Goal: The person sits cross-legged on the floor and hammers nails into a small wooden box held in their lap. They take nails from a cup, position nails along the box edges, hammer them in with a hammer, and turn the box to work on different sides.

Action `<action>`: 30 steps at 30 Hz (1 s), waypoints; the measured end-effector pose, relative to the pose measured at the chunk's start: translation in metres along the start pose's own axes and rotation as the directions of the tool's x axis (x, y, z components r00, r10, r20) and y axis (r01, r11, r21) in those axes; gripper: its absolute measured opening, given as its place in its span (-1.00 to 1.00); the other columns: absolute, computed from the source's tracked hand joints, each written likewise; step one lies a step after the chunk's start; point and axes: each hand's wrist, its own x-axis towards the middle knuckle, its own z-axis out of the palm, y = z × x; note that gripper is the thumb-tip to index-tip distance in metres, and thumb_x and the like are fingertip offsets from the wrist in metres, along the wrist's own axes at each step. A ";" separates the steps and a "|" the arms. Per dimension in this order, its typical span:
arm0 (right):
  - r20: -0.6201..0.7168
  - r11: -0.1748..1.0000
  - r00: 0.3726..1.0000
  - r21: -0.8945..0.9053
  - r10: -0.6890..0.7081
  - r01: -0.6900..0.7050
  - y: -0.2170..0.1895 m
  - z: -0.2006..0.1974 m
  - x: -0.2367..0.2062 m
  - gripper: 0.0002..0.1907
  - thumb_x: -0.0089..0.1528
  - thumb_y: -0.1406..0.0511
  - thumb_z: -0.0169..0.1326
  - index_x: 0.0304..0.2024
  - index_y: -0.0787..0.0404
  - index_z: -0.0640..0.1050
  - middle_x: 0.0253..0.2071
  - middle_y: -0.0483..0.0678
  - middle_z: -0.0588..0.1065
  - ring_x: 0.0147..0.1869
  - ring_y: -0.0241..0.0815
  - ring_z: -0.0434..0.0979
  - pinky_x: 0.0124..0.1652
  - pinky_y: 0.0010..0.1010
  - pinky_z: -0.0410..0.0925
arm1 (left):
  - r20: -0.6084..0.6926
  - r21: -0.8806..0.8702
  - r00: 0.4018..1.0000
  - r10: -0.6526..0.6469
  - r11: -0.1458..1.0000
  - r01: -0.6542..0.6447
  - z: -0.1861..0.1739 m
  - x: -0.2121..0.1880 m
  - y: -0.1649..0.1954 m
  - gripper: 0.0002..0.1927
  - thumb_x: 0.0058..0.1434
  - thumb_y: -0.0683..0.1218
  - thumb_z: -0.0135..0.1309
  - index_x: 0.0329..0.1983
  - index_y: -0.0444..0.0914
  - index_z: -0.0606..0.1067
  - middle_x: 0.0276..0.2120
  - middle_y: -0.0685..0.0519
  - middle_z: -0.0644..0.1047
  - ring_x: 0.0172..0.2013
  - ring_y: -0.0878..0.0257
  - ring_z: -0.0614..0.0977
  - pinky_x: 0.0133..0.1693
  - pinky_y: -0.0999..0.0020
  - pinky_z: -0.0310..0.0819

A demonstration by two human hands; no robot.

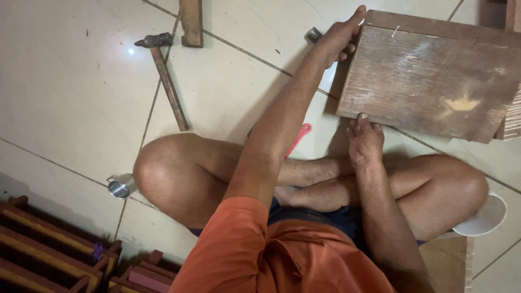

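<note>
The wooden board (429, 81) lies flat on the tiled floor (65, 97) at about two o'clock from the seated person's crossed legs (304, 179). The left hand (339, 38) reaches to the board's far corner at twelve o'clock, its fingers curled over the edge and gripping it, thumb stretched along the top. The right hand (364, 138) sits at the board's near corner, at about six o'clock of the board, fingertips pressed together against the lower edge; whether they pinch anything small cannot be told. A hammer (165, 76) lies well apart at ten o'clock, beside a short wooden strip (191, 21). A small metal cup (120, 186) stands by the left knee at eight o'clock; what is in it cannot be told. A pink-handled tool (298, 138) peeks out from behind the left forearm
</note>
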 end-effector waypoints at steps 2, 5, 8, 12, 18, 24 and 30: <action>0.004 1.000 1.000 -0.004 -0.010 0.010 -0.001 0.000 -0.001 -0.81 0.35 0.26 0.18 -0.05 0.01 0.45 -0.16 -0.26 0.52 -0.11 -0.32 0.51 -0.04 -0.32 0.37 | -0.018 -0.009 1.000 0.012 1.000 -0.012 0.000 0.000 0.000 -0.13 0.12 0.56 -0.14 -0.15 -0.31 0.60 -0.47 0.15 0.52 -0.49 0.40 0.47 -0.45 0.40 0.33; 0.006 1.000 1.000 -0.002 -0.006 0.006 -0.002 0.001 -0.002 -0.81 0.35 0.26 0.19 -0.02 0.02 0.47 -0.16 -0.25 0.52 -0.10 -0.32 0.50 -0.03 -0.33 0.37 | -0.004 0.004 1.000 -0.003 1.000 0.003 0.000 -0.001 0.000 -0.08 0.15 0.55 -0.13 -0.13 -0.39 0.64 -0.46 0.16 0.47 -0.48 0.39 0.45 -0.42 0.40 0.33; 0.011 1.000 1.000 0.000 0.000 0.000 -0.003 0.001 -0.002 -0.80 0.34 0.26 0.18 -0.03 0.02 0.47 -0.15 -0.26 0.52 -0.09 -0.32 0.51 -0.02 -0.34 0.37 | -0.016 0.026 1.000 0.009 1.000 -0.008 0.002 -0.002 -0.001 -0.09 0.11 0.55 -0.18 -0.09 -0.33 0.66 -0.47 0.16 0.54 -0.49 0.42 0.45 -0.44 0.41 0.33; 0.002 1.000 1.000 0.000 0.004 -0.004 -0.003 0.002 -0.001 -0.81 0.34 0.26 0.18 -0.04 0.03 0.47 -0.16 -0.25 0.52 -0.09 -0.31 0.51 -0.03 -0.34 0.37 | -0.035 0.016 0.999 0.014 1.000 -0.013 0.002 -0.002 -0.001 -0.13 0.13 0.55 -0.18 -0.10 -0.29 0.62 -0.46 0.15 0.55 -0.48 0.42 0.46 -0.42 0.41 0.37; -0.029 1.000 1.000 -0.002 0.002 -0.002 -0.004 0.005 -0.003 -0.82 0.34 0.27 0.18 -0.05 0.04 0.46 -0.15 -0.22 0.52 -0.10 -0.30 0.51 -0.03 -0.33 0.38 | 0.017 -0.016 1.000 -0.006 1.000 0.006 0.000 -0.002 0.002 -0.09 0.14 0.55 -0.19 -0.18 -0.33 0.67 -0.50 0.19 0.50 -0.50 0.42 0.43 -0.45 0.42 0.31; -0.015 1.000 1.000 0.000 0.004 -0.004 -0.009 0.012 -0.008 -0.80 0.34 0.27 0.18 -0.01 0.05 0.47 -0.16 -0.23 0.52 -0.11 -0.29 0.50 -0.04 -0.33 0.38 | -0.023 -0.010 1.000 -0.004 1.000 0.003 0.000 -0.006 0.007 -0.14 0.15 0.54 -0.15 -0.19 -0.32 0.64 -0.50 0.17 0.49 -0.49 0.41 0.47 -0.47 0.44 0.33; -0.006 0.999 1.000 0.037 -0.011 0.012 -0.008 0.011 -0.011 -0.80 0.33 0.30 0.17 -0.02 0.08 0.46 -0.18 -0.22 0.50 -0.17 -0.29 0.47 -0.06 -0.30 0.42 | 0.059 0.074 0.997 0.039 0.996 -0.043 0.005 -0.002 -0.004 -0.48 0.11 0.32 0.19 -0.33 -0.25 0.66 -0.55 0.19 0.54 -0.56 0.40 0.50 -0.58 0.43 0.30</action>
